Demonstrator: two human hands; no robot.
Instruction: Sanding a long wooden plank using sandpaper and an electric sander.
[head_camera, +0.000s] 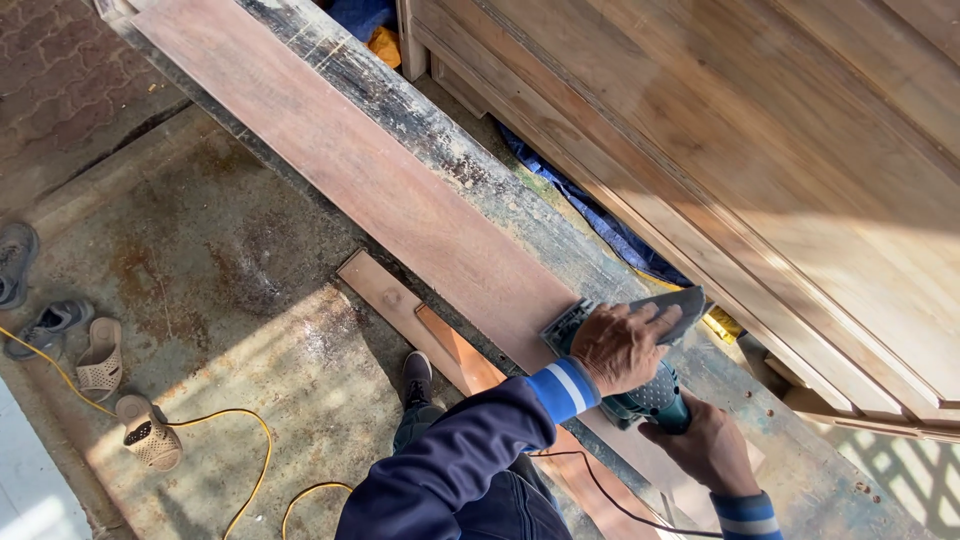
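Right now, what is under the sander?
The sander sits on a reddish plank, left hand pressing on top. Its pad and the wood beneath are hidden.

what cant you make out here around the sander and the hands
All in the head view:
- Sander: its pad underside and most of its body are hidden by the left hand on top and the right hand at its grip.
- Plank: both ends are cut off by the picture edges.
- Black cord: it runs off the bottom edge, so its end is unseen.
- Yellow cable: both ends leave the picture.
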